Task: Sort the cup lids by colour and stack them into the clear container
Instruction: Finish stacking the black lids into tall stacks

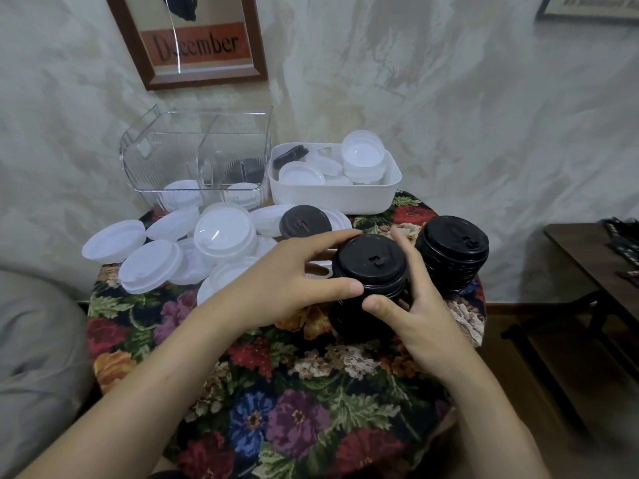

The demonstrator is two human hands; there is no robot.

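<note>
On the round floral-clothed table [262, 392], the clear plastic container [193, 157] stands far left, the white plastic bin [332, 198] just right of it. Loose white plastic lids [155, 261] lie heaped near of the container, a single black lid [304, 221] resting on them. Right of the heap, a stack of black lids [371, 267] sits between the left hand [287, 281] and right hand [422, 312], a second black stack [451, 254] to its right.

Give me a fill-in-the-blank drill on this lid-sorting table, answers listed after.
The left hand and right hand hold the held stack, whose lids are ____.
A second stack stands to the ____ of it.
The loose lids heaped left of the hands are ____.
The clear container stands to the ____ of the white bin.
Missing words: black, right, white, left.
</note>
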